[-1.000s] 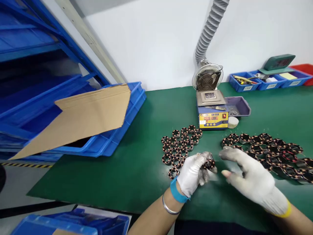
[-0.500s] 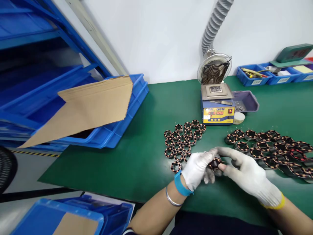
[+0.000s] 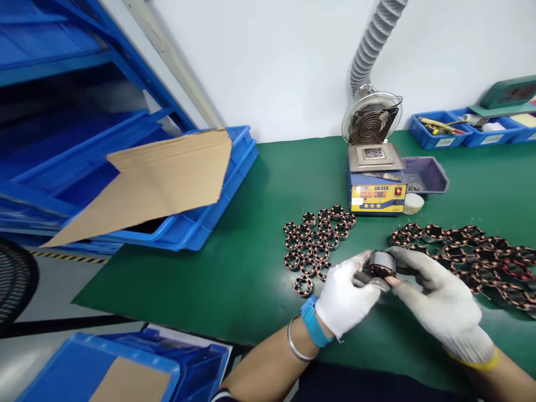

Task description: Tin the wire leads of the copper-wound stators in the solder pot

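Observation:
Between my gloved hands is a motor stator (image 3: pixel 382 261), a grey metal ring with copper windings inside, held above the table and tilted so its outer wall shows. My left hand (image 3: pixel 349 293) is closed on its left side, wearing a white glove and a blue wrist strap. On the other side, my right hand (image 3: pixel 439 296) grips it with thumb and fingers; a bare thumb tip pokes out of the glove. Left of my hands stands a group of stators (image 3: pixel 307 267) on the table. Another group of stators (image 3: pixel 486 255) lies to the right, partly hidden behind my right hand.
A yellow and blue solder pot (image 3: pixel 377 192) stands at the back, under a fan and grey hose (image 3: pixel 379 44). Beside it are a purple tray (image 3: pixel 439 181) and a white round pad (image 3: pixel 413 204). Blue crates (image 3: pixel 209 220) with cardboard (image 3: pixel 167 184) border the table's left.
Both hands have turned the stator, so its grey outer wall now faces me. They have shifted slightly right. The whole view has moved a little as well.

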### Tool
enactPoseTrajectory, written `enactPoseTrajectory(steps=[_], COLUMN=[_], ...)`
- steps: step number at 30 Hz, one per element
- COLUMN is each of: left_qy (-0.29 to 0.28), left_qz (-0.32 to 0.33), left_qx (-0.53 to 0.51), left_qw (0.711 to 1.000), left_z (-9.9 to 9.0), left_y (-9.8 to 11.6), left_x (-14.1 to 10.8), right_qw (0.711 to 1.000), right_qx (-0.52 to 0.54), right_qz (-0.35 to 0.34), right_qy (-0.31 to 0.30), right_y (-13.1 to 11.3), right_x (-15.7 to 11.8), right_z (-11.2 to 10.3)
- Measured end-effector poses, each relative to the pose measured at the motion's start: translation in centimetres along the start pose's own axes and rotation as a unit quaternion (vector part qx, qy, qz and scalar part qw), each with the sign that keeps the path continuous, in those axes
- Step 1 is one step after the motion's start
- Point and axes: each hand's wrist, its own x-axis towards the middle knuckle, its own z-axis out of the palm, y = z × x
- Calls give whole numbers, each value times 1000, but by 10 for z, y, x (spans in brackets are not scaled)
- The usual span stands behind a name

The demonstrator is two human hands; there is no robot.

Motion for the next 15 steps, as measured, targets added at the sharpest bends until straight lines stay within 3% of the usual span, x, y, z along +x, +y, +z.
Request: enactPoseTrajectory(steps=[2,5,9,10,12,14,15], left_qy=[-23,-63,-196,-183,-56,61,80], left_qz=[-39,-51,-131,-128,-125,-134,-143], left_qx=[-17,-35,-150,-178,-190,-167,-159], left_qw=[999,996,960,958,972,975,974], left_z=[-3,-14,-39,-42,-41,-28,-20], left_y=[2,9,22,24,27,28,27], left_x=[2,0,-6,-6,-3,1,3], right_qw=[1000,999,981,973,956,941,933], right_qx=[-5,24,149,187,248,295,317], right_qz=[-12,31,117,131,150,164,171], right_qy=[1,6,41,45,39,28,19], right_y=[2,-2,-11,-12,-12,-10,-10], right_x=[-1,3,14,16,19,21,20], right_z=[0,-1,-5,-7,-8,-5,-3])
